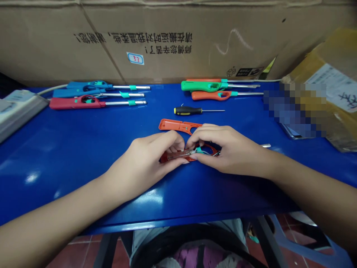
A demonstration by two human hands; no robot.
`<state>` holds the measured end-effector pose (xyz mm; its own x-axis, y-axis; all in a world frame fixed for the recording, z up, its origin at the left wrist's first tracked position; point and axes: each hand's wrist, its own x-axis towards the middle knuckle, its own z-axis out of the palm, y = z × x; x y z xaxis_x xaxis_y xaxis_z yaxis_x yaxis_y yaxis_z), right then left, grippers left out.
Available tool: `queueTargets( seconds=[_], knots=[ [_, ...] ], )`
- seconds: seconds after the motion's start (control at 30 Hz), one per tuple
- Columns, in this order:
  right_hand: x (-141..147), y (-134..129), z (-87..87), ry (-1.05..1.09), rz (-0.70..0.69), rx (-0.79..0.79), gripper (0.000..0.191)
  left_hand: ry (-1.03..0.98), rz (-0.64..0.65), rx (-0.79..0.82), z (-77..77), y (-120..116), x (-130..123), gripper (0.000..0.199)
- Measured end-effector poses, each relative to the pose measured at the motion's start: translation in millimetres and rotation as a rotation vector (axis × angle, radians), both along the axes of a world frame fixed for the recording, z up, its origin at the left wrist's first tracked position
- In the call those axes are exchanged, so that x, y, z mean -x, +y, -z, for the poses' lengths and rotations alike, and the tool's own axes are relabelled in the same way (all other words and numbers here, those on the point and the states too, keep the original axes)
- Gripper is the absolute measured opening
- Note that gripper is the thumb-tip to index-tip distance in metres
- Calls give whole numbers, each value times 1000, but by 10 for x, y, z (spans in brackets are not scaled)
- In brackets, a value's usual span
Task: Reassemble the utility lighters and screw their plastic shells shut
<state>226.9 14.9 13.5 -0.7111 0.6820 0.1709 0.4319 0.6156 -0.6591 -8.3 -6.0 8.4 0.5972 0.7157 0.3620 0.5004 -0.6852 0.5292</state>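
An opened gas lighter (214, 150) with an orange-red half shell lies between my two hands, low over the table. In it I see a clear fuel tank (176, 155), a teal trigger part and a thin wire. My left hand (142, 160) closes its fingers around the tank end of the lighter. Against the middle, near the tank's valve, my right hand (234, 149) pinches with thumb and fingers, partly hiding the inside. The metal tube tip shows past my right wrist. Just behind the hands rests a loose orange shell half (178, 125), its right end covered by my right fingers.
A black-and-yellow screwdriver (188, 111) lies behind the shell on the blue table (83, 156). Red and blue lighters (64, 103) lie back left; green and orange ones (198, 86) back right. A power strip (19, 111), a cardboard box (156, 22) and a taped package (320, 82) surround them.
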Motion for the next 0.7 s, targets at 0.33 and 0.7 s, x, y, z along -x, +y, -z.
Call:
queueTargets(
  seconds=[0.33,0.7],
  knots=[
    [-1,-10,33,-8,-26,-59,7,84,6,-75,-48,-6,24,33],
    [31,-9,89,-34,-6,-68,13,235,10,95,-9,-20,22,29]
  ],
)
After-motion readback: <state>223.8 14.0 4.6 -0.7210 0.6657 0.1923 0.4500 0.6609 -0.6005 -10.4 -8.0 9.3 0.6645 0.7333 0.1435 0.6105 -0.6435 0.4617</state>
